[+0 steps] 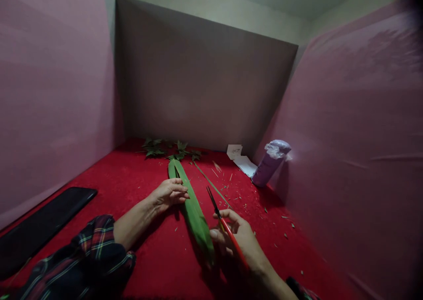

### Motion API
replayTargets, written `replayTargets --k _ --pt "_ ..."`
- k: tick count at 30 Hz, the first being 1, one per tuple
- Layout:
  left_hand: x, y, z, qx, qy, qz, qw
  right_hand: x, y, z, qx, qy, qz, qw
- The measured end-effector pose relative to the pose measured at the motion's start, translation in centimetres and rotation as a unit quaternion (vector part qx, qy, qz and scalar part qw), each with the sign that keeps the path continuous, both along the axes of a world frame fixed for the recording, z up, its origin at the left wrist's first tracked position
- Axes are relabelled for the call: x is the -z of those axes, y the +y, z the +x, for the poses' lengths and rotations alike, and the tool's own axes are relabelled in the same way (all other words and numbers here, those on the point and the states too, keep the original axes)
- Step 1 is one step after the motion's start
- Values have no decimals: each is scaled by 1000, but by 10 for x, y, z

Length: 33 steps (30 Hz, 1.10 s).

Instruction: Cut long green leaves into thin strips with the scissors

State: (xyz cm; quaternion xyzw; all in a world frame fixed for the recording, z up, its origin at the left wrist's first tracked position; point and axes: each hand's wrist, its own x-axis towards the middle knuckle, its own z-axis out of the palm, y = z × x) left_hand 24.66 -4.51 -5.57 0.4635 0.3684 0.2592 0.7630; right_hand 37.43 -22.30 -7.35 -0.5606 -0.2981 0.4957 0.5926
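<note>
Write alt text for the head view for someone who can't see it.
A left hand at a long green leaf on a red surface; the right hand holds a red-handled, dark-tipped tool. Leafy sprigs lie behind, a purple cylinder at right.

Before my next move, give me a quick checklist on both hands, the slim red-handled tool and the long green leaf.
1. Slim red-handled tool with dark pointed tips held in the right hand: ok.
2. Tool tips beside the long green leaf, not over it: ok, they show right of it.
3. Left hand gripping the leaf: cannot tell; its fingertips overlap it in view, contact is unclear.
4. Red cloth surface free of scraps: not ok; small green scraps lie scattered right of the leaf.
5. Purple cylindrical package topped with clear plastic apart from both hands: ok, near the pink right-hand wall.
</note>
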Motion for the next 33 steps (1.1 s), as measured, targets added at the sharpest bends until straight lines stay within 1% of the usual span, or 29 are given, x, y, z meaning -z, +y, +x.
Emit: replayTargets --k 3,5,8,11,14,16,19,22,25,27,30,31,33 --pt "0 -3 0 6 -6 -1 1000 -4 1 -6 29 -2 0 1000" --pt "0 -8 1 32 -14 -13 999 -5 2 -8 47 -6 1 999" --pt "2 -18 2 113 -26 -35 993 -2 4 -7 69 -12 9 997" --pt "6 -29 3 196 -28 -41 979 1 6 -6 90 -22 25 995" --pt "12 -36 4 243 -27 -33 969 3 9 -7 101 -24 32 994" --pt "16 -39 5 249 -33 -20 968 3 12 -8 103 -17 38 994" --pt "20 -41 7 235 -36 3 971 2 14 -10 97 -7 39 995" --pt "20 -41 8 224 -34 12 974 0 9 -8 83 -36 23 996" --pt "16 -40 7 218 -28 16 975 -4 -6 -5 60 -106 3 993" --pt "12 -40 6 211 -20 20 977 -8 -20 -5 16 -136 -7 991" --pt "10 -38 4 208 -18 27 978 -14 -39 -5 -41 -121 -43 991" --pt "11 -38 4 211 -22 28 977 -16 -44 -5 -50 -122 -58 990" --pt "12 -37 3 219 -32 29 975 -16 -52 -3 -60 -153 -79 983"
